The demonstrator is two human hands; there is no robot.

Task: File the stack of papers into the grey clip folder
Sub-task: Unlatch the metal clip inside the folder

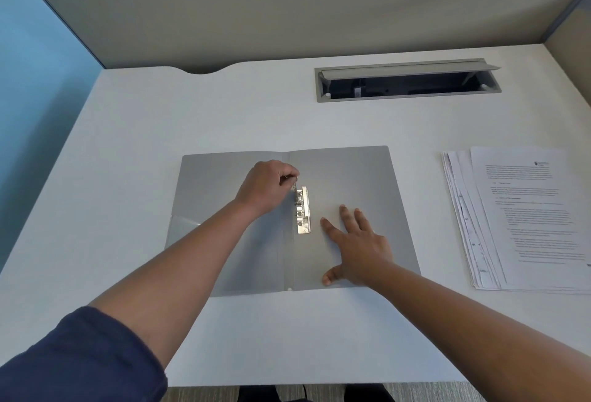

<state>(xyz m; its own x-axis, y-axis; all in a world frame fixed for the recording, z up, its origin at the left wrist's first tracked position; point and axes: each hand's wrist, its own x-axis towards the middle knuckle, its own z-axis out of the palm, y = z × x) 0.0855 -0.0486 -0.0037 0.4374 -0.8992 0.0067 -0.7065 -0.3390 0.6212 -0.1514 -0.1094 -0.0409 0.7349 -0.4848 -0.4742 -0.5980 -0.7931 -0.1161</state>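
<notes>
The grey clip folder (pixel 361 177) lies open and flat in the middle of the white desk. Its metal clip (pixel 303 209) runs along the spine. My left hand (pixel 267 185) pinches the clip's lever at its upper end, and the lever stands lifted. My right hand (pixel 356 241) rests flat with fingers spread on the folder's right inner page, just right of the clip. The stack of papers (pixel 524 219), printed sheets slightly fanned, lies on the desk to the right of the folder, untouched.
An open cable tray slot (pixel 407 80) with a raised grey lid is set into the desk at the back right. A grey partition wall (pixel 287 11) stands behind the desk. The desk's front edge (pixel 287 384) is near my body.
</notes>
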